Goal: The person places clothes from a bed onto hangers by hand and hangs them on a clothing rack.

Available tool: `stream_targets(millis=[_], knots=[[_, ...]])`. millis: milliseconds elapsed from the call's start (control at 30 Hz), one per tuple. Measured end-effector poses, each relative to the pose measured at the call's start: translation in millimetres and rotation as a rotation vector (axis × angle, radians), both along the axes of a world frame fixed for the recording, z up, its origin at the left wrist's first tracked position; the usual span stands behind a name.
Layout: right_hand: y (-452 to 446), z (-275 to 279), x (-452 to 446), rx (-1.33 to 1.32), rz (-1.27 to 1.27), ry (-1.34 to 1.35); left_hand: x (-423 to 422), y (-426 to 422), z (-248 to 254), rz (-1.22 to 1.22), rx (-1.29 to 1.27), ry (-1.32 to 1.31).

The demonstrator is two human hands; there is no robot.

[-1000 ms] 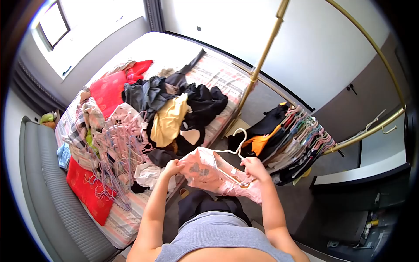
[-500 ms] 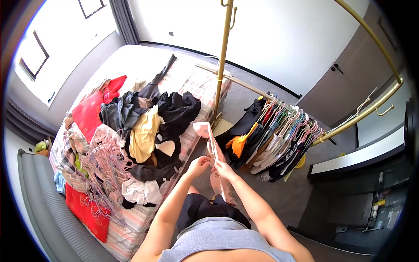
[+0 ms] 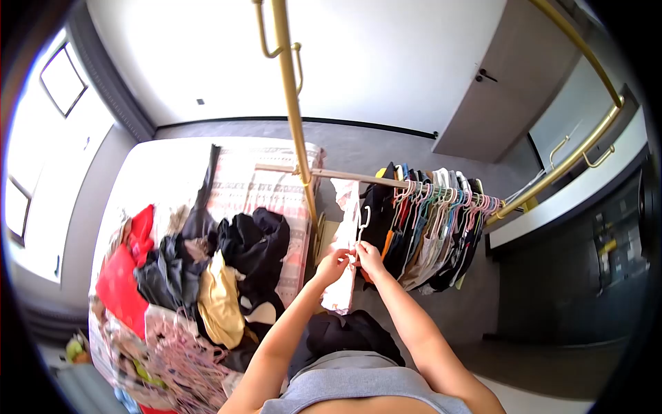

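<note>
We are holding a narrow, pale pink cloth garment [image 3: 345, 233].
Our right hand [image 3: 371, 257] is pinching its white hooked hanger [image 3: 366, 219]; our left hand's [image 3: 332, 268] closure we cannot tell. A pink-patterned bed [image 3: 255, 191] is ending left, multicoloured hanging clothes [image 3: 436, 238] crowding right, grey floor [image 3: 472, 317] opening below them.

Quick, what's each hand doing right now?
Left hand: fingers bent at the pink garment; whether they grip it can't be told.
Right hand: closed, holding the white hanger just below its hook.
</note>
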State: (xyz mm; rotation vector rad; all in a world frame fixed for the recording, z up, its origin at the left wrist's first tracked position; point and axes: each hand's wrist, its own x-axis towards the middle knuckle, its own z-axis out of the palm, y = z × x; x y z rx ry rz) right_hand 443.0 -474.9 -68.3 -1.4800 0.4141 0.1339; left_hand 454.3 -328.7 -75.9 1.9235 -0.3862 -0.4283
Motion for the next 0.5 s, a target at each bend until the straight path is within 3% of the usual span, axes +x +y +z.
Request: stream_targets(millis=[67,167,267,433,500], knots=[[-9,-4,20,-0.1,-0.047,-0.049,26,-7,15,-0.154,-0.073,-0.127],[-24,-16,44,-0.136,-0.143,-0.107,57,-26,22,-0.299,0.011,-0.043],[-45,-17,64,-0.155,-0.195,-0.099,78,-49,5,-0.327,-0.034,-0.123],[-79,-32,101,-0.054,-0.293,-0.037,89,-76,24,-0.329,0.019,-0.023],[-103,-42,111,-0.183,-0.168,0.107,90,-81,26,-0.305,0.062,0.044]])
